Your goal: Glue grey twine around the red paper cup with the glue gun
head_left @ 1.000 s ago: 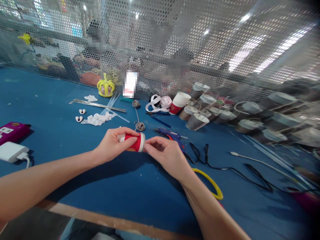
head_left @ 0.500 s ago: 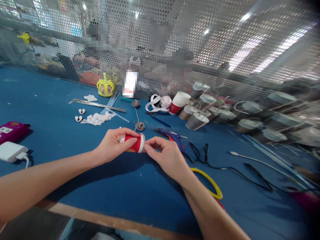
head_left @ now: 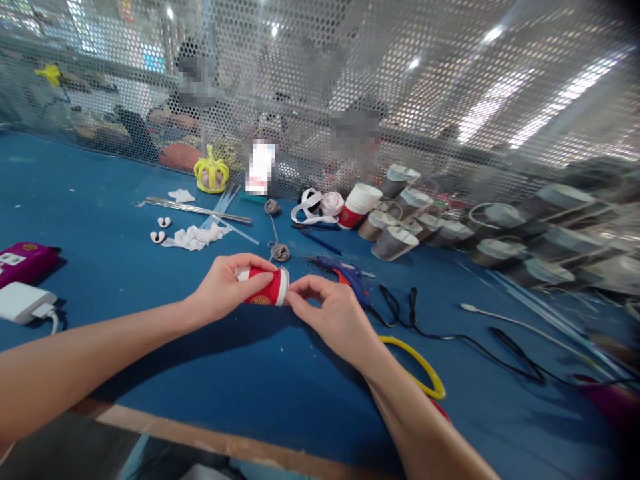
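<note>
We hold a small red and white paper cup on its side in our left grip. The thumb lies across the front and the fingers curl round the back, closed snugly on it. The cup is between our two grips, over the blue counter. Our right grip is at the cup's white edge, with its thumb and fingertips bent close together; we cannot tell if it pinches anything.

Just past the cup, beyond our left grip, we see a little round ball of grey yarn. Right behind our right grip lies a blue and orange plastic glue gun. To the right of that grip and nearer to us, a curved shiny yellow piece shows beside our arm. Farther past our left grip are crumpled white scraps. Well beyond our right grip, a stack of red and white paper cups leans over.
</note>
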A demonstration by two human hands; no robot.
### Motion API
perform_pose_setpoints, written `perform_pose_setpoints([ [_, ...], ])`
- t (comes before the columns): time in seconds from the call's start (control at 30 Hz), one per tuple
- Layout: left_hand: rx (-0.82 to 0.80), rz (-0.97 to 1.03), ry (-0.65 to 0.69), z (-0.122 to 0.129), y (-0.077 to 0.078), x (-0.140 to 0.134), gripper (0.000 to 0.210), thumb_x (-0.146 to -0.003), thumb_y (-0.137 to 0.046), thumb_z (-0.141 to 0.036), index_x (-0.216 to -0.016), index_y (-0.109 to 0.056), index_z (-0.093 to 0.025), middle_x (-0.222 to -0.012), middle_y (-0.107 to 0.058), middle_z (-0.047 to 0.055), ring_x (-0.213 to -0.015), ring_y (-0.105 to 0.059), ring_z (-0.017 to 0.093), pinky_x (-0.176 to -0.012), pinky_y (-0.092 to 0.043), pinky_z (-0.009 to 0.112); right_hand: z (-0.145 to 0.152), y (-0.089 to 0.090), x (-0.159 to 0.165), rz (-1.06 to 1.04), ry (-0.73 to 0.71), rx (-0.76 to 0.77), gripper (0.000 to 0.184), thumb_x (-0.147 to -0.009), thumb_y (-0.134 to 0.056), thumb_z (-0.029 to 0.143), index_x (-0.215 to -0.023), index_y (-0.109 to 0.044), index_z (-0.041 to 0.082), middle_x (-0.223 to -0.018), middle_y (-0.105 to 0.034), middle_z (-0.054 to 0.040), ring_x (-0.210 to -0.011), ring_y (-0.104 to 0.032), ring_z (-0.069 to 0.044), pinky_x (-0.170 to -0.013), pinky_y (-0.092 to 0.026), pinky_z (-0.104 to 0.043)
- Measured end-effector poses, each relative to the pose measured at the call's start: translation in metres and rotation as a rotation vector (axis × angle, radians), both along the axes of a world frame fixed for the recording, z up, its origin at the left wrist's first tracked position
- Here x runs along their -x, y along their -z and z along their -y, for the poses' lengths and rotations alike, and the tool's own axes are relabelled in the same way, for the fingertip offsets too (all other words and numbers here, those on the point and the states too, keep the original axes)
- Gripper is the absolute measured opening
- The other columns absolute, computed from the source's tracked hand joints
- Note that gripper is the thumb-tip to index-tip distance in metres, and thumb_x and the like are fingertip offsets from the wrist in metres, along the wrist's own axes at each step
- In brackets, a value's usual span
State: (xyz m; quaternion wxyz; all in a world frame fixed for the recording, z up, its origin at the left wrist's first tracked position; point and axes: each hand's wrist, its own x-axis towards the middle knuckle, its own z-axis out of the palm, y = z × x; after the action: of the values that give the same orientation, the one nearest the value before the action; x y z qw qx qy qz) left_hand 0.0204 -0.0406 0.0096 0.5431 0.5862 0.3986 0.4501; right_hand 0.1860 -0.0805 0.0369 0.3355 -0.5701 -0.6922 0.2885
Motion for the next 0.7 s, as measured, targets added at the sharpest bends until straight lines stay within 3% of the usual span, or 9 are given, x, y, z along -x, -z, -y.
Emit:
perform_pose_setpoints([
  [0.33, 0.086, 0.104, 0.018, -0.0029, 0.0047, 0.0015, 0.017, -0.066, -0.067, -0.025, -0.078, -0.068, -0.014, -0.069, -0.066, 0.0, -0.057, -0.055, 0.008, -0.053, -0.044, 0.016, -0.0034, -0.0018, -0.0058, -0.045, -0.069, 0.056, 0.012, -0.074, -0.054, 0.024, -0.074, -0.063, 0.017, -0.069, -0.066, -0.001, -0.062, -0.058, -0.013, -0.058, -0.045, -0.023],
  [0.7, 0.193, 0.172, 0.033, -0.0026, 0.0025, 0.0006, 0.018, -0.064, -0.069, -0.025, -0.078, -0.066, -0.013, -0.067, -0.065, 0.0, -0.056, -0.057, 0.008, -0.052, -0.044, 0.017, 0.0013, -0.0008, -0.0026, 0.06, -0.074, -0.031, 0.008, -0.073, -0.053, 0.017, -0.07, -0.061, 0.017, -0.065, -0.063, 0.0011, -0.06, -0.056, -0.011, -0.058, -0.044, -0.021],
])
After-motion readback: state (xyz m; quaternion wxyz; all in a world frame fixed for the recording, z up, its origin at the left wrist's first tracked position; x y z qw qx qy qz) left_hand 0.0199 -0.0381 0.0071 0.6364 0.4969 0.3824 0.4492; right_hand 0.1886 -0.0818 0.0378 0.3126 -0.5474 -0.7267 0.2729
